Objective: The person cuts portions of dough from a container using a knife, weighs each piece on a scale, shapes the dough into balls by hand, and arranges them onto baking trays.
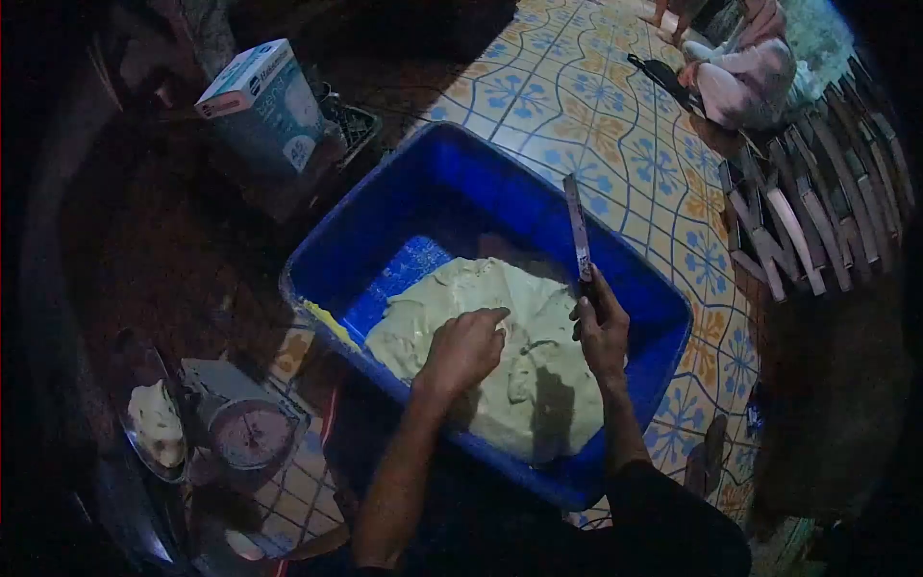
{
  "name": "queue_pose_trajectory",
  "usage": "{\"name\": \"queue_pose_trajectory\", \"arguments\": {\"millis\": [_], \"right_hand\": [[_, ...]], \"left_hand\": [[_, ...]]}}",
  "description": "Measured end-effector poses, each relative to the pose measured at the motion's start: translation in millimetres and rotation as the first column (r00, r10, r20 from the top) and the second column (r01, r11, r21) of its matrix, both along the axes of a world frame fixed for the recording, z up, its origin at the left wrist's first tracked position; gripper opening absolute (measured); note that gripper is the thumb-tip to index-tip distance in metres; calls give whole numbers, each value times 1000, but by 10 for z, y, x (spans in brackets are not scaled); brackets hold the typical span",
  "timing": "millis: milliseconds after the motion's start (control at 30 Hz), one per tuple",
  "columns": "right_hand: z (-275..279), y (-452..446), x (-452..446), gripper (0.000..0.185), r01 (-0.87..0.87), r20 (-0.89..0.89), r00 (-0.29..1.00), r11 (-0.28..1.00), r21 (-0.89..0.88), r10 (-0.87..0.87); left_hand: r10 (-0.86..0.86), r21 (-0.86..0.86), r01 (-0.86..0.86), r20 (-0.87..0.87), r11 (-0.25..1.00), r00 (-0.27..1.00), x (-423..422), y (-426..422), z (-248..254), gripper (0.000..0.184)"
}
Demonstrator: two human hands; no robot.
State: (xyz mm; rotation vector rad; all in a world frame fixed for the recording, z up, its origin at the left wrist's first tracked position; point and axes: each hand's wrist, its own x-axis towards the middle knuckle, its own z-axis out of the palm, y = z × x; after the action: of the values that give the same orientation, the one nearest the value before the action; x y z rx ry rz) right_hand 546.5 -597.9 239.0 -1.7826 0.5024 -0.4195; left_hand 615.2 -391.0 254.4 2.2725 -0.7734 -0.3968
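A large mass of pale dough (538,413) fills much of the blue plastic tub (635,279) in front of me. My left hand (465,351) is on top of the dough, its fingers curled into the surface; the fingertips are partly hidden. In my right hand (603,332) is a knife (577,226) gripped by its dark handle, with the long narrow blade pointing up and away. That hand is above the right part of the dough and casts a shadow on it.
A dial scale (252,433) stands at the left, beside a metal pan (144,452) with a dough piece (156,423). A printed carton (264,101) is beyond the tub's left corner. Slatted bars (817,212) lie at right. A seated person (745,77) is on the tiled floor (577,87).
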Motion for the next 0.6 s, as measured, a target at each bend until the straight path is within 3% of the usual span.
{"name": "queue_pose_trajectory", "arguments": {"millis": [100, 133, 167, 200, 233, 267, 333, 400, 433, 467, 500, 533, 567, 600], "right_hand": [[-106, -131, -58, 48, 51, 93, 995, 968, -246, -28], [-51, -94, -14, 48, 36, 64, 998, 973, -230, -22], [15, -54, 14, 48, 22, 33, 999, 977, -213, -15], [181, 35, -33, 48, -12, -97, 995, 996, -83, 4], [18, -9, -27, 48, -63, 44, 996, 953, -296, 79], [37, 100, -15, 48, -77, 25, 996, 966, -245, 86], [-47, 177, 16, 48, -214, 126, 961, 952, -219, 245], [-266, 291, 57, 49, -283, 101, 948, 945, -161, 301], [-288, 372, 60, 49, -303, 65, 949, 949, -83, 309], [-316, 441, 55, 49, -318, 18, 948, 948, -8, 318], [-336, 468, 37, 50, -375, 19, 927, 925, 53, 375], [-331, 592, 63, 50, -439, 9, 898, 896, 69, 439], [-327, 716, 90, 50, -500, 0, 865, 862, 86, 502], [-207, 898, 100, 52, -504, -50, 857, 854, 126, 513]], "left_hand": [[4, 54, 1, -86, 999, 996, 37, -183, -132, 34], [45, 46, -32, -298, 998, 953, -8, -286, -200, 36], [-27, -85, 18, -109, 996, 994, -138, -260, -101, 36], [-39, -126, 30, -70, 992, 997, -230, -226, 42, 38], [-49, -78, 34, -195, 996, 980, -297, -163, 146, 37], [-64, -216, 79, 72, 973, 995, -412, -14, 76, 35], [105, -479, -29, 133, 878, 985, -537, 497, 594, 28], [306, -512, -210, 110, 833, 946, -677, 1227, 937, 23], [495, -440, -377, 190, 815, 848, -774, 1640, 989, 19], [736, -421, -621, 205, 661, 645, -867, 1944, 1112, 17], [818, -432, -696, 335, 574, 467, -980, 2396, 1195, 15], [926, -486, -795, 285, 363, 248, -1015, 2771, 1199, 16], [959, -377, -896, 243, 235, 149, -1114, 3107, 1287, 21], [957, -362, -914, 277, 186, 85, -1188, 3452, 1271, 25]]}}
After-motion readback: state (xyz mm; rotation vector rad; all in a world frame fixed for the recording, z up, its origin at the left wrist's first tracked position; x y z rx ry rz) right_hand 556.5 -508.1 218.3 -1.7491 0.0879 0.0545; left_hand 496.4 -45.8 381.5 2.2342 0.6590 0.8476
